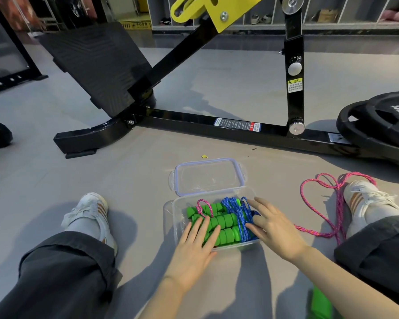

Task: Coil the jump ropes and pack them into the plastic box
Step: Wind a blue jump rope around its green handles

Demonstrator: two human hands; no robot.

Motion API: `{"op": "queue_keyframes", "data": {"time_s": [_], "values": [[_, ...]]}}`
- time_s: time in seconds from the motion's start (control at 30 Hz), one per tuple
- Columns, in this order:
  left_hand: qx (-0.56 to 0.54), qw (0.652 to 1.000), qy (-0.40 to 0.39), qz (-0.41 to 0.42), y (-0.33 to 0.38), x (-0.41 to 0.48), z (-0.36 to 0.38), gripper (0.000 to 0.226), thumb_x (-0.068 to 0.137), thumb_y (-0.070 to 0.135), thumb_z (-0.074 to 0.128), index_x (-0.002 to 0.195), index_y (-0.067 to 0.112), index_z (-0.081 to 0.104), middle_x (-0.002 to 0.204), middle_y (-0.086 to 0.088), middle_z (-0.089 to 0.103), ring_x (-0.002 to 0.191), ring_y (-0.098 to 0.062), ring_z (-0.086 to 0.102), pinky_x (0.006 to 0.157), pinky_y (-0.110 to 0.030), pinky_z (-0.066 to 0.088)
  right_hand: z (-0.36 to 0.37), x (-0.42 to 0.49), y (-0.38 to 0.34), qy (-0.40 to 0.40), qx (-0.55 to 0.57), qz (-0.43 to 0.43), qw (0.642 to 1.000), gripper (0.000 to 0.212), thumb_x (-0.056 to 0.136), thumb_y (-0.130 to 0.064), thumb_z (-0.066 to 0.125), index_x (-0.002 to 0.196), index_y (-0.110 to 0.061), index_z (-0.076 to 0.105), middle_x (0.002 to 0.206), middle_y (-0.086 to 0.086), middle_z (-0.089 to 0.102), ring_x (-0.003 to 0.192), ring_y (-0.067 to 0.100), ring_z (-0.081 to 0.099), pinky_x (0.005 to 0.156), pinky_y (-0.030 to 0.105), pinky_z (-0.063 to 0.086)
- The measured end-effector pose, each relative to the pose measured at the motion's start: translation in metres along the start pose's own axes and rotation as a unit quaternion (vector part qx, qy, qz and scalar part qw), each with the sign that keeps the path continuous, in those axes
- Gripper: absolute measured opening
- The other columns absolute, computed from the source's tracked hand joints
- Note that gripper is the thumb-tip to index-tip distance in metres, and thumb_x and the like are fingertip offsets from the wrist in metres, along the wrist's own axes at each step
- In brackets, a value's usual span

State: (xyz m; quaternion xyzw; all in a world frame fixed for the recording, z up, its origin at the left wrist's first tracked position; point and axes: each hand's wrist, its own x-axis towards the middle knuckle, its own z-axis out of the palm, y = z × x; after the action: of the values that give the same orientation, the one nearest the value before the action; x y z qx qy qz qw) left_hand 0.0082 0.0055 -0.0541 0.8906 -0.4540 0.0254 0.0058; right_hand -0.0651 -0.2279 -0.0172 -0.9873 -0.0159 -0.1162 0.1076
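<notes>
Pressing down with the left hand (194,247), fingers straight and spread flat across the green handles (226,223), gripping nothing. Laying the right hand (272,229) on the blue rope (237,210) at the right end of the plastic box (168,211), fingers stretched out and only slightly bent, pinching nothing. Covering the near part of the box's load: handles stacked lengthwise across the middle and left, blue rope bunched in loops at the right, a short loop of pink cord (203,204) poking up among the handles at the far left. Sitting on the grey floor (136,180) with the box standing open between the spread legs, just ahead of the wrists. Leaving the clear lid (207,178) flat just beyond the box, at its far rim. Wearing dark trousers (62,272) and white shoes with orange stripes, left shoe (90,208) well left of the box, right shoe (364,199) well to its right. Trailing a loose pink rope (338,210) on the floor, looping by the toe of the right shoe and running back toward the right wrist; impossible to tell whether joined to the cord in the box. Facing a black gym machine frame (217,123) farther out, with a ribbed footplate (97,63) at upper left and black weight plates (382,123) at far right. Catching a green object (320,305) at the bottom edge beside the right forearm, too cropped to identify.
</notes>
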Motion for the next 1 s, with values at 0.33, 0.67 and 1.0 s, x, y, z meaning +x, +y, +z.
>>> {"op": "queue_keyframes", "data": {"time_s": [0.33,0.67,1.0], "values": [[0.025,0.999,0.040,0.009,-0.006,0.004,0.014,0.052,0.091,0.044,0.033,0.137,0.021,0.038,0.133,-0.013,0.057,0.119,-0.030,0.057,0.105,-0.046,0.033,0.017,0.007,-0.009,-0.093,0.094,0.038,0.990,0.061,0.085,-0.034,0.020,0.144,-0.020,0.030,0.142,0.005,0.039,0.127,0.021,0.039,0.102,0.025,0.031],[0.030,0.997,0.069,0.006,-0.008,0.005,0.021,0.050,0.092,0.045,0.034,0.136,0.023,0.040,0.129,-0.014,0.059,0.115,-0.035,0.059,0.099,-0.047,0.047,0.035,0.009,-0.018,0.004,0.012,0.017,1.000,0.025,0.092,-0.026,0.035,0.104,-0.014,0.053,0.130,0.010,0.056,0.096,0.027,0.058,0.083,0.030,0.035],[0.052,0.993,0.102,0.003,-0.008,0.003,0.023,0.058,0.089,0.047,0.032,0.137,0.014,0.037,0.131,-0.012,0.058,0.118,-0.029,0.058,0.103,-0.042,0.043,0.040,-0.002,-0.031,0.004,-0.052,0.003,0.999,0.069,0.093,-0.055,0.031,0.135,-0.001,0.047,0.140,0.014,0.046,0.131,0.031,0.041,0.110,0.039,0.023]]}}
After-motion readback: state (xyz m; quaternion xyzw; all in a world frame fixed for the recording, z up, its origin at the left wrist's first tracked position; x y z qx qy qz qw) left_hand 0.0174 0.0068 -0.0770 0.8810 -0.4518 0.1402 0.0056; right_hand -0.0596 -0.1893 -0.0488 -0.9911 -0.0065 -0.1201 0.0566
